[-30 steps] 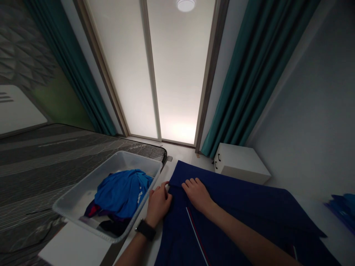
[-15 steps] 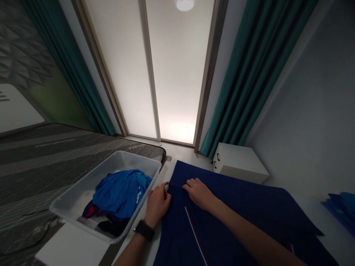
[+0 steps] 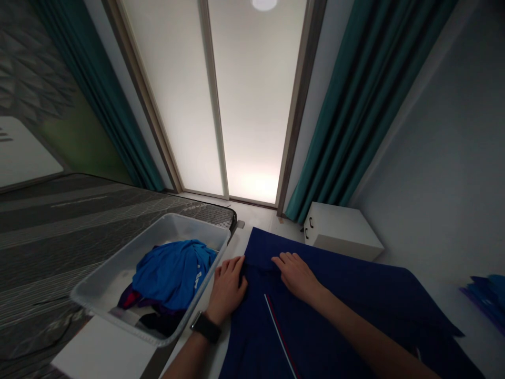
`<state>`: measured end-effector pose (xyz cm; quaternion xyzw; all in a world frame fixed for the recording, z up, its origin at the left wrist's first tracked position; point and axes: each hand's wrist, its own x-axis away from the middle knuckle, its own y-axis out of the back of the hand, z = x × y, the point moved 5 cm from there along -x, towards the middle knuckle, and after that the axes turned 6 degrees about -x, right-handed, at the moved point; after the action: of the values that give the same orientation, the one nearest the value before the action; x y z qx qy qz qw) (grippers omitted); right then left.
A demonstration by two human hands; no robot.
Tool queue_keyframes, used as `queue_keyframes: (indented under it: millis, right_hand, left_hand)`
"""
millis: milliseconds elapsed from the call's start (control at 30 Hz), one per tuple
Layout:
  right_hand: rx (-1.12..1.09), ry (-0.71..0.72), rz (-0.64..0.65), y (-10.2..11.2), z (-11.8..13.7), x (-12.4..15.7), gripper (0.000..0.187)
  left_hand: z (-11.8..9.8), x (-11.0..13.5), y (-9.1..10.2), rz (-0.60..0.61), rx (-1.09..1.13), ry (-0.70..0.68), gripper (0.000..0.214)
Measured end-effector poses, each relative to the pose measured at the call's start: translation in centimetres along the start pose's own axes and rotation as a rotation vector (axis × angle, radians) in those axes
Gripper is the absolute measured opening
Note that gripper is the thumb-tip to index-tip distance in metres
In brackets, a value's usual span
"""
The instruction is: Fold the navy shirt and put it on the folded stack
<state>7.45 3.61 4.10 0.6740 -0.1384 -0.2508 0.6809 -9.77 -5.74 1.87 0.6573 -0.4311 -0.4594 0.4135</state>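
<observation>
Starting at your left: the dark mattress (image 3: 59, 221), and on its corner the pale plastic bin (image 3: 118, 263) with a crumpled blue shirt (image 3: 169, 273) heaped inside.

Now your left hand (image 3: 226, 287), with a watch (image 3: 205, 327) on the wrist. It lies palm down, fingers straight and close together, on the near-left edge of the navy garment (image 3: 335, 305). It is pinching nothing, just pressing flat.

The garment lies spread across the white table (image 3: 445, 295), just beside the bin, and a thin pale and red stripe (image 3: 280, 331) runs down it between your arms. It looks like light, limp cloth that will sag and crease wherever it isn't held. It should drag easily on that smooth tabletop. The folded top band and the side edges look like the surest places to take it, one hand to each side so it stays square.

Your right hand (image 3: 300, 276) is also flat on the cloth, fingers loosely apart and pointing at the top band.

Farther right are a white cabinet (image 3: 339, 231) against the wall and folded blue clothes (image 3: 487, 295) at the table's far edge.

Against half a second ago, your left fingers were curled at the cloth's edge and now they lie stretched over it. Your right hand has slid a little to the right, so the hands sit wider apart. The garment itself has barely shifted.
</observation>
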Motion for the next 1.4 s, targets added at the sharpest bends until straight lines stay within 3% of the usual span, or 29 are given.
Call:
queue_keyframes:
  millis: [233,533,767,900,1067,1233,1400]
  right_hand:
    - [0.020,0.064,0.011,0.5,0.0,0.9,0.047]
    - [-0.063,-0.103,-0.048,-0.4,-1.4,3.9,0.047]
    - [-0.137,-0.148,-0.084,0.3,-2.3,6.0,0.040]
    - [-0.159,-0.204,-0.089,-0.1,-4.2,6.7,0.042]
    - [-0.104,-0.373,0.038,-2.2,-7.4,7.8,0.055]
    - [-0.117,-0.370,0.071,-3.2,-8.9,8.3,0.062]
    - [-0.126,-0.339,0.064,-3.4,-9.8,8.3,0.060]
  left_hand:
    - [-0.1,-0.1,0.1,0.008,-0.005,0.003,0.046]
    - [0.1,-0.2,0.1,-0.004,-0.013,-0.008,0.046]
    - [0.4,-0.3,-0.2,-0.012,-0.034,-0.007,0.046]
    - [0.3,-0.9,-0.3,-0.029,-0.052,-0.016,0.048]
    - [-1.8,-2.1,-0.9,-0.026,-0.136,-0.158,0.054]
    - [-2.3,-2.4,-2.5,0.074,-0.221,-0.192,0.051]
    - [-1.4,-2.2,-2.6,0.062,-0.248,-0.180,0.050]
